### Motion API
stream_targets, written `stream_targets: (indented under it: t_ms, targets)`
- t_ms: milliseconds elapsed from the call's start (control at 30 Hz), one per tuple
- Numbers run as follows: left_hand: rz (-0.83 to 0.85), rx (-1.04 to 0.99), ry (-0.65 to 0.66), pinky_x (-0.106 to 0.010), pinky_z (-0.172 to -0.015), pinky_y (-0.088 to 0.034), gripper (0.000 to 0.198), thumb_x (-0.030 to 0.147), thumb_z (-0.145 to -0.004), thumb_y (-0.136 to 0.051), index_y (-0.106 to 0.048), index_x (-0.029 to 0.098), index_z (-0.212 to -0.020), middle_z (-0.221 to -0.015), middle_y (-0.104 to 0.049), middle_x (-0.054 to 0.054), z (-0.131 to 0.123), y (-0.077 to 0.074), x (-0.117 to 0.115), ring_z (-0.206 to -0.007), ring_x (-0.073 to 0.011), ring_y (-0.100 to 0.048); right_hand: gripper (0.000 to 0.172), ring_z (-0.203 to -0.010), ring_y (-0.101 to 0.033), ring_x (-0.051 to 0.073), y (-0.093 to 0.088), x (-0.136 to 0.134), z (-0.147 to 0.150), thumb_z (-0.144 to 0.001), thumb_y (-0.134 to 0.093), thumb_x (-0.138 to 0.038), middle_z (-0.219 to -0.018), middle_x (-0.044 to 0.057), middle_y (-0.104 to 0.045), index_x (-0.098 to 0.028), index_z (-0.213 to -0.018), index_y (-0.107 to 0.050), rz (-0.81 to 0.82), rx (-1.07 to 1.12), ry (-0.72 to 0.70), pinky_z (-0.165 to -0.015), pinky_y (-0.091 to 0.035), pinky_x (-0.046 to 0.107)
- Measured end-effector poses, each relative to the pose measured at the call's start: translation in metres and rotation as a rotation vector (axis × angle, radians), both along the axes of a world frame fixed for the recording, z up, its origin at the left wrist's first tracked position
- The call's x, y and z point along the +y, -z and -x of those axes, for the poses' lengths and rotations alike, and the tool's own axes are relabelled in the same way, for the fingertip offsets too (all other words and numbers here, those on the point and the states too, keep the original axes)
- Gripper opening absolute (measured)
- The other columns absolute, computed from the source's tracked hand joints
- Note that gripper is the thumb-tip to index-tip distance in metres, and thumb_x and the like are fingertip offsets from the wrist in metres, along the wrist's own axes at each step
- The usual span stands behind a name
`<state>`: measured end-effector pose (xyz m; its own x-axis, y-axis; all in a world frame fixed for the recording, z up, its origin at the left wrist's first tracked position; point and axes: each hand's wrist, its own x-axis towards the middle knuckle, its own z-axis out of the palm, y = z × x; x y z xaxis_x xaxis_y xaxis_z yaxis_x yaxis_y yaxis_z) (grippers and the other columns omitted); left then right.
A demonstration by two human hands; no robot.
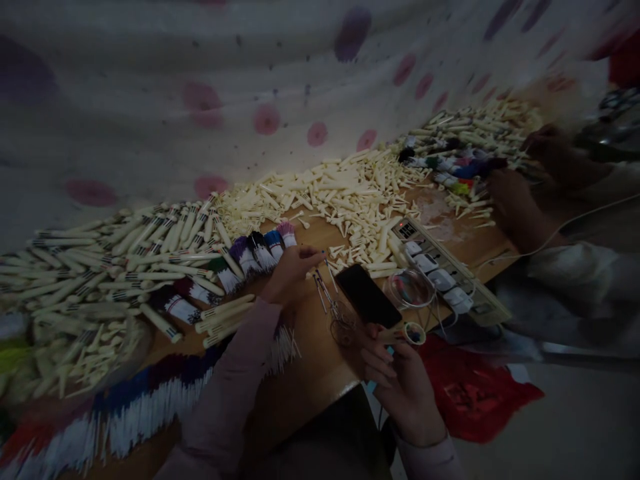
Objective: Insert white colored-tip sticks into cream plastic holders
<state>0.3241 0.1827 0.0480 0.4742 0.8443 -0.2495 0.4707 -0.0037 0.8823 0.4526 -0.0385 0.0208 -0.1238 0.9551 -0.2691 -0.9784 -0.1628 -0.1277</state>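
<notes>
My left hand (293, 270) reaches over the wooden table (320, 363) with its fingers pinched on a thin white refill stick with a coloured tip (324, 255). It sits next to bundles of coloured-tip refills (260, 250). My right hand (400, 383) is closed round a cream pen barrel (400, 332) with a coloured end, near the table's front edge. A black phone (367, 295) lies between the hands. Scissors (327, 297) lie beside the phone.
Heaps of cream pen barrels (350, 193) and assembled pens (100, 253) cover the table. A power strip (445, 270) and a clear round lid (410, 288) lie on the right. Another person's hands (515, 200) work at the far right. A red bag (470, 393) lies below.
</notes>
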Motion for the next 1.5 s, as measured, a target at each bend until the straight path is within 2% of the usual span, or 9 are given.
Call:
stream_targets:
  t_ms: [167,333,500,733,900,1067,1233,1367,1500]
  targets:
    - [0.063,-0.28,-0.062,-0.02,-0.038,-0.023,0.03,0.046,-0.078,-0.068,-0.066,0.018,-0.086,-0.06,-0.059,0.005,0.025,-0.034,-0.031,-0.038,-0.0038,-0.028,0.022,-0.043,-0.014,0.002,-0.003,0.003,0.012,-0.08,-0.079,-0.021,-0.059,-0.012,-0.031,-0.009,-0.095,-0.07,-0.024,-0.008,-0.061,-0.036,-0.02,0.01]
    - [-0.035,-0.44,-0.181,-0.017,-0.048,-0.037,0.019,0.035,-0.074,-0.075,-0.07,0.017,-0.079,-0.077,-0.075,-0.003,0.041,-0.063,-0.072,-0.054,-0.007,-0.053,0.025,-0.043,-0.014,0.001,-0.009,0.004,0.028,-0.082,-0.078,-0.021,-0.058,-0.012,-0.032,-0.008,-0.102,-0.072,-0.02,-0.02,-0.144,-0.037,-0.019,0.01]
    - [-0.086,-0.501,-0.276,-0.015,-0.041,-0.029,0.016,0.026,-0.072,-0.078,-0.077,0.018,-0.086,-0.075,-0.074,-0.001,0.058,-0.081,-0.101,-0.044,-0.003,-0.039,0.023,-0.043,-0.014,0.002,-0.023,0.004,0.049,-0.086,-0.077,-0.025,-0.056,-0.012,-0.035,-0.009,-0.101,-0.074,-0.03,-0.026,-0.199,-0.037,-0.018,0.011]
    - [0.01,-0.623,-0.297,-0.014,-0.039,-0.027,0.022,0.025,-0.07,-0.081,-0.081,0.024,-0.092,-0.076,-0.072,0.001,0.084,-0.087,-0.115,-0.044,-0.0015,-0.035,0.019,-0.044,-0.012,0.001,-0.033,0.001,0.078,-0.087,-0.075,-0.027,-0.058,-0.011,-0.035,-0.01,-0.097,-0.073,-0.038,-0.059,-0.245,-0.039,-0.021,0.009]
    - [0.03,-0.679,-0.281,-0.013,-0.036,-0.019,0.015,0.024,-0.074,-0.079,-0.082,0.027,-0.088,-0.058,-0.062,0.005,0.104,-0.088,-0.118,-0.04,-0.0008,-0.028,0.016,-0.043,-0.01,0.002,-0.036,0.003,0.098,-0.089,-0.073,-0.029,-0.057,-0.012,-0.032,-0.013,-0.094,-0.071,-0.045,-0.099,-0.287,-0.038,-0.019,0.008]
    - [0.012,-0.718,-0.305,-0.011,-0.036,-0.024,0.017,0.02,-0.073,-0.079,-0.082,0.028,-0.088,-0.073,-0.072,0.003,0.124,-0.091,-0.121,-0.041,0.0004,-0.034,0.017,-0.043,-0.008,0.002,-0.039,0.006,0.116,-0.088,-0.074,-0.028,-0.058,-0.012,-0.031,-0.013,-0.094,-0.071,-0.051,-0.123,-0.315,-0.038,-0.018,0.008]
    - [0.029,-0.754,-0.334,-0.01,-0.035,-0.023,0.016,0.017,-0.072,-0.079,-0.082,0.025,-0.086,-0.074,-0.072,0.003,0.136,-0.096,-0.123,-0.039,0.0022,-0.031,0.014,-0.044,-0.007,0.002,-0.042,0.008,0.129,-0.088,-0.074,-0.027,-0.058,-0.012,-0.03,-0.015,-0.092,-0.069,-0.049,-0.146,-0.328,-0.039,-0.016,0.007]
    - [0.001,-0.754,-0.359,-0.01,-0.034,-0.026,0.016,0.018,-0.071,-0.08,-0.082,0.027,-0.084,-0.065,-0.069,0.005,0.141,-0.095,-0.125,-0.037,0.0014,-0.036,0.01,-0.044,-0.006,0.002,-0.046,0.008,0.132,-0.083,-0.076,-0.021,-0.056,-0.012,-0.03,-0.015,-0.088,-0.068,-0.044,-0.17,-0.344,-0.038,-0.016,0.008]
    - [0.008,-0.738,-0.351,-0.01,-0.034,-0.026,0.014,0.021,-0.073,-0.08,-0.082,0.029,-0.085,-0.051,-0.059,0.008,0.142,-0.094,-0.126,-0.035,-0.0001,-0.036,0.018,-0.044,-0.006,0.003,-0.049,0.008,0.133,-0.087,-0.074,-0.031,-0.053,-0.013,-0.029,-0.014,-0.088,-0.069,-0.034,-0.18,-0.378,-0.038,-0.017,0.008]
